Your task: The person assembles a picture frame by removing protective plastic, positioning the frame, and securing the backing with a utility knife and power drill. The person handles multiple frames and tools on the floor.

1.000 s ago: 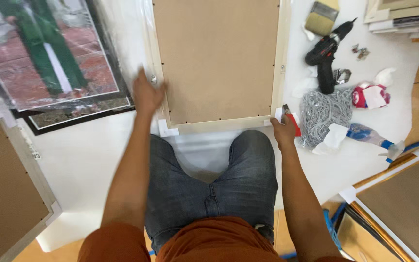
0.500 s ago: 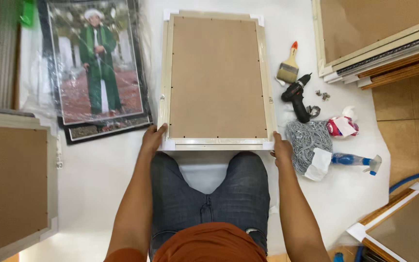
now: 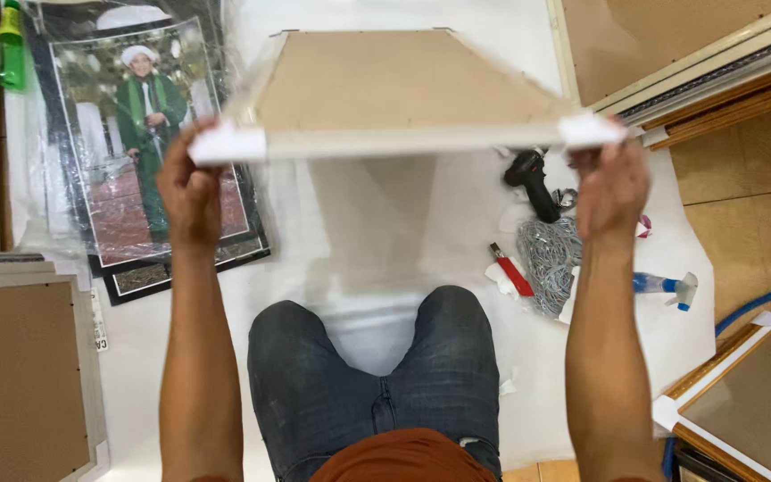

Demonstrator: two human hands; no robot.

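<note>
— Left hand (image 3: 191, 186) clamped on the near-left corner of the white-edged rectangular picture frame with brown backing board (image 3: 385, 89); right hand (image 3: 613, 183) clamped on the near-right corner.

— Why so?

— Probably to balance it, near edge lifted above the white sheet (image 3: 377, 232). Long axis pointing away, backing upward, tilted.

Bare forearms, no sleeves reaching the wrists. Dark blue-grey jeans (image 3: 377, 375) with a visible fly seam. Rust-orange shirt (image 3: 403, 457) at the bottom edge.
</note>
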